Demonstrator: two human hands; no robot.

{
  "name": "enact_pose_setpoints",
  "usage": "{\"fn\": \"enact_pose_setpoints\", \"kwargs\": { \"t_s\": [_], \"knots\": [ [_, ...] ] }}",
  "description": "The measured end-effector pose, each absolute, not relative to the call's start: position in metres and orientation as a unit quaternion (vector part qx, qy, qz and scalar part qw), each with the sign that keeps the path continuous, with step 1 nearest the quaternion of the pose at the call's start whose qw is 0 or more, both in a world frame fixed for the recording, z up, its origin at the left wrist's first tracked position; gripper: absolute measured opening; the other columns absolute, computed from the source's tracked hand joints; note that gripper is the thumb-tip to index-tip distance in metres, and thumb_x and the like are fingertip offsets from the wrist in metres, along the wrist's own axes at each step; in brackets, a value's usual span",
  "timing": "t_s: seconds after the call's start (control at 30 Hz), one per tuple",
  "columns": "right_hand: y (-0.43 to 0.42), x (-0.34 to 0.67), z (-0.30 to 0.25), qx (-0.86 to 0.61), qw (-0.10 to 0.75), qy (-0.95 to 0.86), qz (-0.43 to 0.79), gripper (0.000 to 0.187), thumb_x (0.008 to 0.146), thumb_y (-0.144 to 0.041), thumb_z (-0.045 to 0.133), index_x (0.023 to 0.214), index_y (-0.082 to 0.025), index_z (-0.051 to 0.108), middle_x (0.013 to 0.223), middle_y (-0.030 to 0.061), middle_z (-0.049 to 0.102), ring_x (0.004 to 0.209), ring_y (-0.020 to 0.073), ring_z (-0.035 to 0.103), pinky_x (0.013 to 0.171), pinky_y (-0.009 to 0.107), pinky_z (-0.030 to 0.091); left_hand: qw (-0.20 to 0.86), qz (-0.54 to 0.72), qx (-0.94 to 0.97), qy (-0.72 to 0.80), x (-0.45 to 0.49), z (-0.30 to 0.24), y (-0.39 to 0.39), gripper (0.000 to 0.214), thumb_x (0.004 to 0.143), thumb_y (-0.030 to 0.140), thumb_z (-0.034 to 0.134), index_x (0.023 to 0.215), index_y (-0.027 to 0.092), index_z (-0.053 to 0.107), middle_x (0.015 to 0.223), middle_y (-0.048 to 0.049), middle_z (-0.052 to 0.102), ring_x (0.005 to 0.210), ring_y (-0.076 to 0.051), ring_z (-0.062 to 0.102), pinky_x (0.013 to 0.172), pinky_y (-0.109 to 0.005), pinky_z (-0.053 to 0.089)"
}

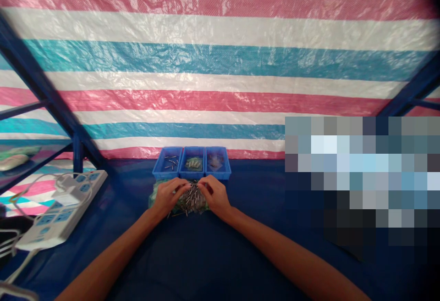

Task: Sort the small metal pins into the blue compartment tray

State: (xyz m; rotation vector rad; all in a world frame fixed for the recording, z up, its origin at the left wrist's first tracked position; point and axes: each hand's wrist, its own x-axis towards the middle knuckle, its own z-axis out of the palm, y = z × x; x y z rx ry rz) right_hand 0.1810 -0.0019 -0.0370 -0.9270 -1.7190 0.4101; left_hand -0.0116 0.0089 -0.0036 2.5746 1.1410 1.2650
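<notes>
My left hand [169,194] and my right hand [216,194] rest side by side on a heap of small metal pins [190,198] lying on a clear greenish plastic bag [153,196] on the dark blue table. Both hands have their fingers curled down and their fingertips meet over the top of the heap; what they pinch is too small to make out. Just behind the hands stand three small blue bins in a row: the left bin [167,164] holds a few loose pins, the middle bin [192,164] and the right bin [217,163] hold small parts.
A white power strip [57,211] with plugged-in cables lies at the left on the table. A striped red, white and blue tarp [220,62] forms the back wall. Blue metal frame bars [41,90] run at the left and right. A blurred patch covers the right side.
</notes>
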Motion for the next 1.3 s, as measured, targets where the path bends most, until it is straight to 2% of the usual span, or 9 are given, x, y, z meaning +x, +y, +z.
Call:
{"fn": "enact_pose_setpoints", "kwargs": {
  "t_s": [0.4, 0.57, 0.7, 0.9, 1.13, 1.3],
  "knots": [
    [-0.003, 0.181, -0.033, -0.373, 0.544, -0.732, 0.173, 0.021, 0.094, -0.028, 0.047, 0.089, -0.018, 0.064, 0.082, 0.0047, 0.062, 0.076, 0.0158, 0.056, 0.072, 0.027, 0.044, 0.03, 0.441, 0.827, 0.346, -0.009, 0.0, 0.004, 0.014, 0.088, 0.023, 0.057, 0.094, 0.018, 0.069, 0.092, -0.0038, 0.073, 0.083, -0.015, 0.068, 0.077, -0.024, 0.053],
    [-0.003, 0.181, -0.032, -0.368, 0.549, -0.729, 0.175, 0.023, 0.095, -0.026, 0.043, 0.093, -0.019, 0.065, 0.085, 0.0057, 0.064, 0.081, 0.0171, 0.058, 0.076, 0.029, 0.045, -0.015, 0.474, 0.793, 0.383, -0.009, -0.001, 0.0, 0.013, 0.086, 0.023, 0.058, 0.092, 0.018, 0.068, 0.093, -0.0034, 0.074, 0.067, -0.011, 0.068, 0.066, -0.021, 0.053],
    [-0.003, 0.181, -0.033, -0.371, 0.547, -0.729, 0.176, 0.023, 0.095, -0.026, 0.043, 0.092, -0.018, 0.064, 0.085, 0.0057, 0.064, 0.081, 0.0172, 0.058, 0.076, 0.029, 0.044, -0.011, 0.476, 0.783, 0.4, -0.009, 0.0, 0.0, 0.011, 0.086, 0.022, 0.056, 0.087, 0.016, 0.065, 0.089, -0.003, 0.075, 0.056, -0.008, 0.064, 0.061, -0.019, 0.052],
    [-0.004, 0.18, -0.033, -0.37, 0.553, -0.726, 0.173, 0.023, 0.095, -0.025, 0.043, 0.091, -0.019, 0.064, 0.084, 0.0054, 0.064, 0.08, 0.017, 0.058, 0.075, 0.029, 0.044, -0.001, 0.462, 0.785, 0.413, -0.01, 0.0, 0.003, 0.016, 0.09, 0.025, 0.051, 0.091, 0.017, 0.064, 0.088, -0.0038, 0.072, 0.068, -0.011, 0.065, 0.067, -0.021, 0.051],
    [-0.004, 0.181, -0.033, -0.374, 0.55, -0.728, 0.166, 0.023, 0.095, -0.026, 0.043, 0.09, -0.018, 0.065, 0.083, 0.0055, 0.064, 0.079, 0.0163, 0.058, 0.074, 0.028, 0.045, -0.004, 0.434, 0.816, 0.382, -0.012, -0.001, 0.008, 0.025, 0.092, 0.024, 0.048, 0.112, 0.018, 0.063, 0.093, -0.0057, 0.067, 0.082, -0.014, 0.063, 0.076, -0.025, 0.051],
    [-0.004, 0.181, -0.033, -0.373, 0.553, -0.727, 0.164, 0.024, 0.095, -0.026, 0.043, 0.09, -0.018, 0.065, 0.083, 0.0055, 0.065, 0.079, 0.0166, 0.058, 0.075, 0.029, 0.045, -0.001, 0.449, 0.817, 0.362, -0.011, -0.004, 0.01, 0.025, 0.091, 0.024, 0.053, 0.113, 0.02, 0.064, 0.089, -0.0048, 0.066, 0.077, -0.013, 0.062, 0.073, -0.024, 0.051]
  ]
}}
